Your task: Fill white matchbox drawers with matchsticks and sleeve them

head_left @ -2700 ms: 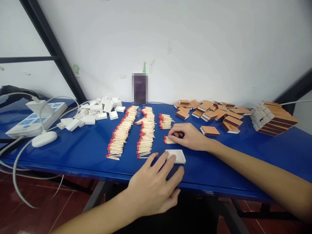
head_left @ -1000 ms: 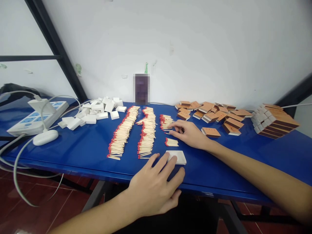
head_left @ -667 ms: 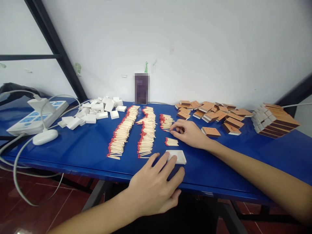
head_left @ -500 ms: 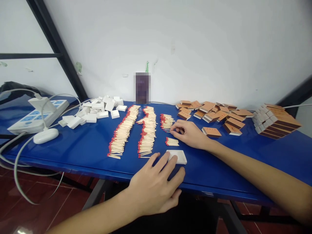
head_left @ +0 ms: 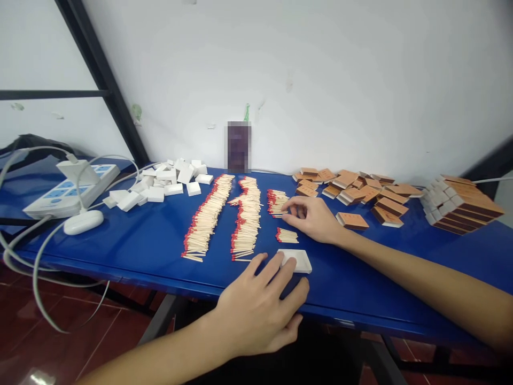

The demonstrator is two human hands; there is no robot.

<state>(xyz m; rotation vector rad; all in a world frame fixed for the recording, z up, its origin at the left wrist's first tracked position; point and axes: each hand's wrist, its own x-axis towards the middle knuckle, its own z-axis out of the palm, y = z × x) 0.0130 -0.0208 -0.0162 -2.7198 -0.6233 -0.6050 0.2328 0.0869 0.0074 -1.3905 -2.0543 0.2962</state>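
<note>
My left hand [head_left: 266, 307] is at the table's front edge, fingers spread, with fingertips resting on a white matchbox tray [head_left: 301, 261]. The tray lies flat. Just behind it sits a small row of red-tipped matches [head_left: 287, 236]. Farther back, my right hand [head_left: 310, 216] has thumb and index finger curled around the near right ends of a larger group of matches [head_left: 276, 202]. Those fingertips hide part of the group. Left of both hands run two long rows of matches, an outer row [head_left: 206, 222] and an inner row [head_left: 246, 222], heads facing left.
White trays [head_left: 162, 182] are heaped at the back left, near a power strip [head_left: 72, 192] with cables. Orange matchbox sleeves [head_left: 352, 187] lie scattered at the back right, beside a stack of matchboxes [head_left: 460, 206]. A blurred dark rectangle [head_left: 239, 147] stands against the wall.
The thumb and index finger of my right hand have parted slightly at the match group. My left hand stays at the tray. The whole view has shifted a little.
</note>
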